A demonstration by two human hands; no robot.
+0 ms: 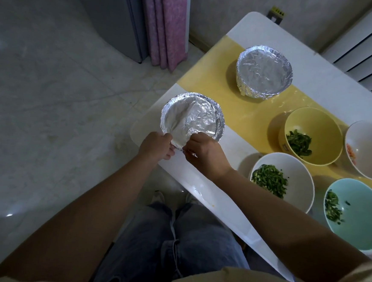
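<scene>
A foil-wrapped bowl (192, 117) sits at the near corner of the counter (210, 187), a second foil-wrapped bowl (265, 72) behind it. Right of both cluster four open bowls (302, 172), three apparently holding chopped greens (268, 180).

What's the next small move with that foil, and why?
Probably tuck the loose foil edge under the dish at its near rim. The left hand and right hand both pinch it there, sticking out, while the far rim looks wrapped, like the foil-covered bowl behind.

A round bowl wrapped in crinkled silver foil (192, 117) sits upright at the white table's near corner.
</scene>
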